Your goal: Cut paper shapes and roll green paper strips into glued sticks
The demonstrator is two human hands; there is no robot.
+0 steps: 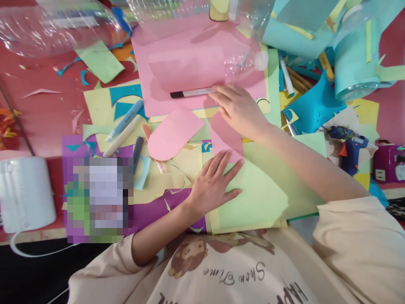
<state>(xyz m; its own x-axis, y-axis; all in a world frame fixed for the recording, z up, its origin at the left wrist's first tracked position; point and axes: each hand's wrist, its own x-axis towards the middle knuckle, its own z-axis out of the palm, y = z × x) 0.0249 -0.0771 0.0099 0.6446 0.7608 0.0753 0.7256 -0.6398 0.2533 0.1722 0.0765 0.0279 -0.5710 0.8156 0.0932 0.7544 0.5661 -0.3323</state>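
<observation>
Red surface (47, 122) showed only in patches, strewn with paper scraps (100, 62) and pens (125, 121). Across its middle lay a pink sheet (142, 76), with a green sheet (268, 190) at its near side. On the pink sheet a bottle (193, 65) rested on its side; well off to the right was a glue gun (351, 154). The left hand (211, 183) was released and flat, fingers spread, tips on a pink piece (226, 137); flat pressure seemed right for keeping thin paper from sliding. That piece lay just beside a cutout (174, 133). Smallest was the marker (191, 93), close along the bottle, at the fingertips of the right hand (237, 107); whether that grip was closed on it or merely touching, I could not tell. A light pinch, clear of the bottle, looked safest.
</observation>
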